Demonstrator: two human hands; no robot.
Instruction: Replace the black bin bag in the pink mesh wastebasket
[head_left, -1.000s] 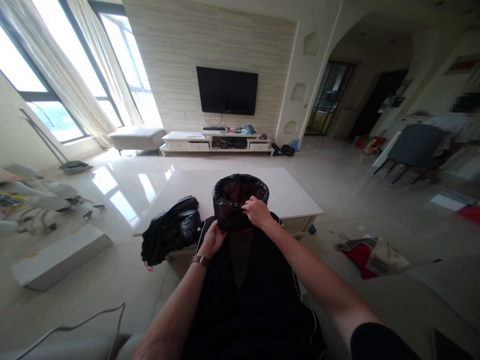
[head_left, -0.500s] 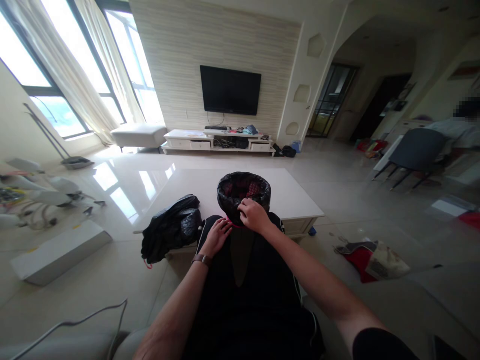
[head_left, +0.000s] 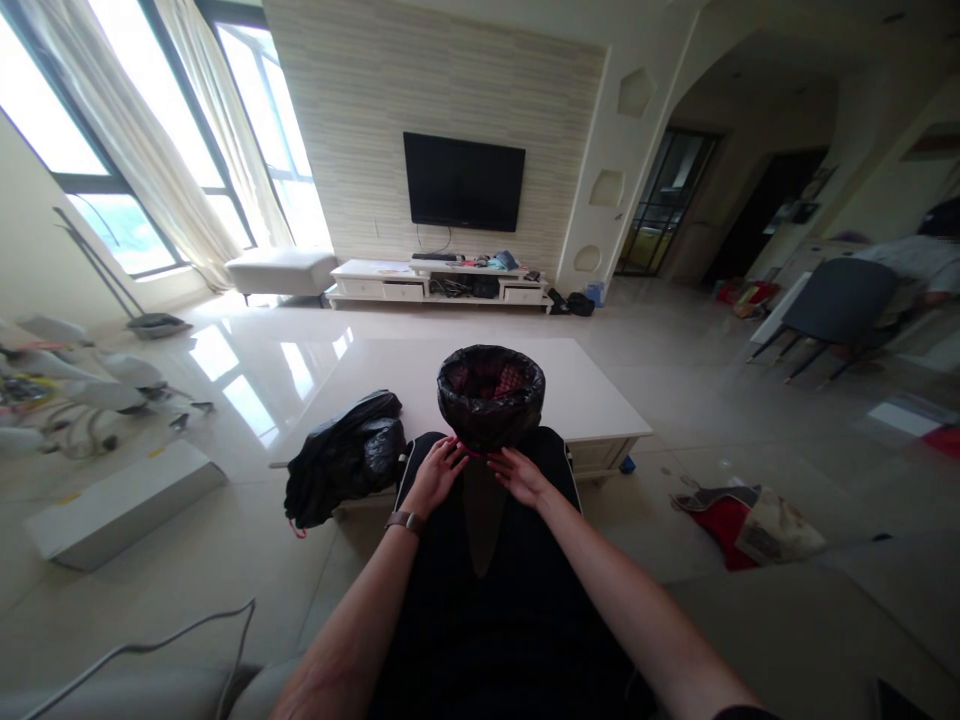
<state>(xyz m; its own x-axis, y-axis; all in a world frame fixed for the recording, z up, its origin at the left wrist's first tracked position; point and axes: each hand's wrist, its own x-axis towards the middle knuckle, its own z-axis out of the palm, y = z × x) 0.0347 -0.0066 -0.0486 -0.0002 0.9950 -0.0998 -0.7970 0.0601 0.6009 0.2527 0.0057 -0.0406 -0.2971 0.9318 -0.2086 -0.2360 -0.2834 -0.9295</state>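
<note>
A bin lined with a black garbage bag (head_left: 491, 425) stands between my knees at the near edge of the white table. The bag is folded over the rim, and a reddish lattice wall (head_left: 513, 379) shows inside. Along the bag's lower edge runs a pink-red drawstring. My left hand (head_left: 436, 474) lies at the lower left of the bag, fingers stretched toward the drawstring. At the lower right, my right hand (head_left: 520, 476) has its fingers spread close to the same edge. Whether the fingertips touch the bag is too small to tell.
More black garbage bags (head_left: 349, 455) lie on the left end of the white table (head_left: 592, 395). A long white box (head_left: 124, 505) sits on the floor at left. Red and beige cloths (head_left: 746, 522) lie on the floor at right. A person (head_left: 919, 250) is near a dark chair (head_left: 840, 300).
My right hand has let go of the bag's rim and moved down to its lower right edge, its fingers now apart. The left hand has stayed nearly in place.
</note>
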